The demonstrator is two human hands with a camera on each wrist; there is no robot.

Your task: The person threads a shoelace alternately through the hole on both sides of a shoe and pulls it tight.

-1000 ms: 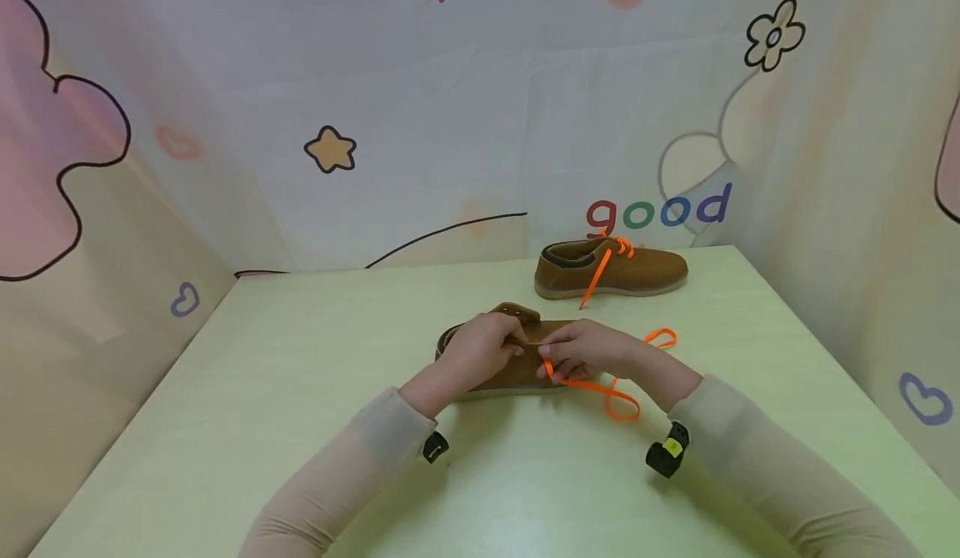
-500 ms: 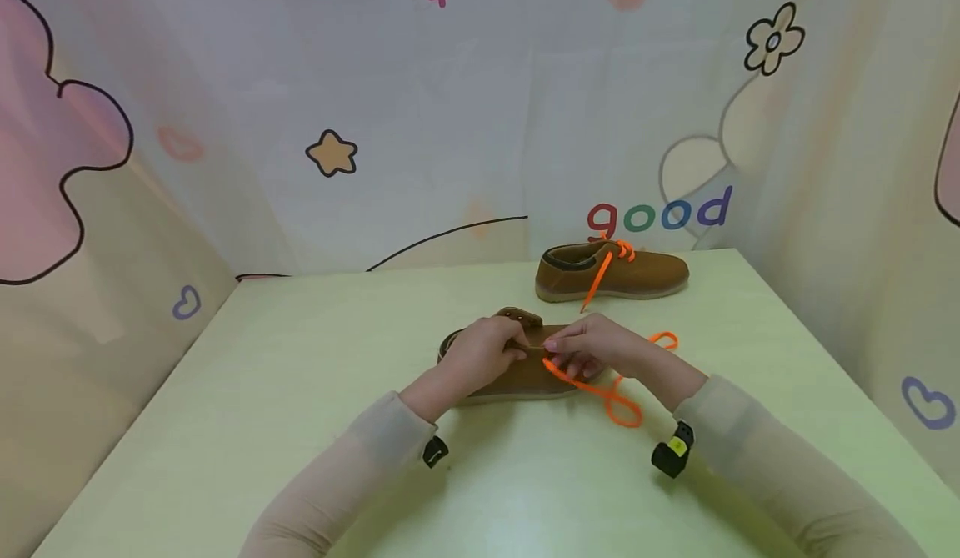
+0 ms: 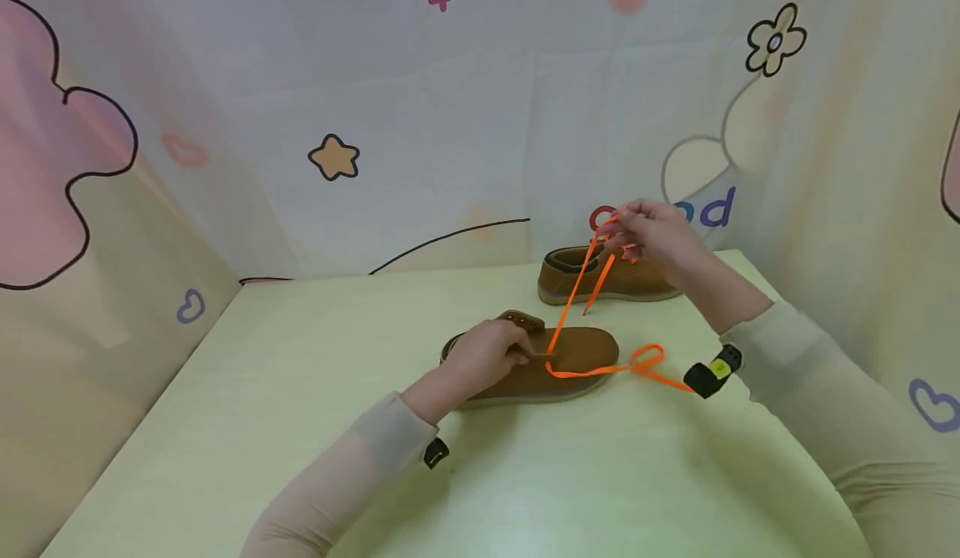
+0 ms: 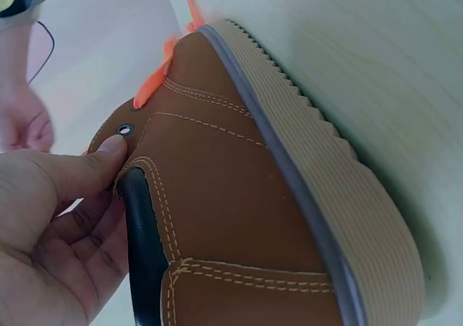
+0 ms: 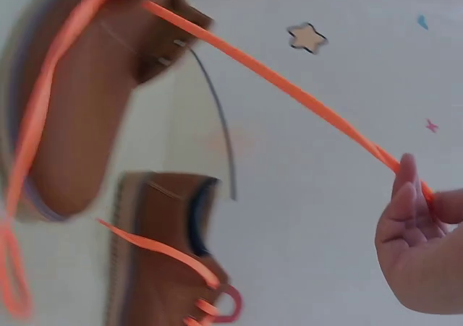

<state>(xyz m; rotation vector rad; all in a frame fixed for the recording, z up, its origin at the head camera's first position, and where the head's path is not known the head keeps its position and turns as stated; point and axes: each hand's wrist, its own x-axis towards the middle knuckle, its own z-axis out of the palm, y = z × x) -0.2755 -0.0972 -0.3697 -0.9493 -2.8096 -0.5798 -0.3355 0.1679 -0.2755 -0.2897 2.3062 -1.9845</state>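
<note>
The near brown shoe [image 3: 577,358] lies on the table, toe to the right. My left hand [image 3: 483,359] pinches the edge of its eyelet flap; in the left wrist view the thumb of that hand [image 4: 65,217] presses beside an eyelet [image 4: 125,130], with orange lace [image 4: 150,84] through a hole farther along. My right hand [image 3: 656,237], raised above the far shoe, pinches the orange lace [image 3: 573,291], which runs taut down to the near shoe. The right wrist view shows the lace [image 5: 289,87] stretched to the fingers of my right hand [image 5: 419,246]. Another length of lace trails rightward.
A second brown shoe [image 3: 562,288] with orange lace threaded in it stands at the back right of the table [image 3: 300,391], partly behind my right hand. A printed curtain [image 3: 420,124] hangs behind and along both sides.
My right hand has moved up and to the right from the near shoe, drawing the lace out into a straight line. The loose loop has shifted. My left hand has stayed at the flap.
</note>
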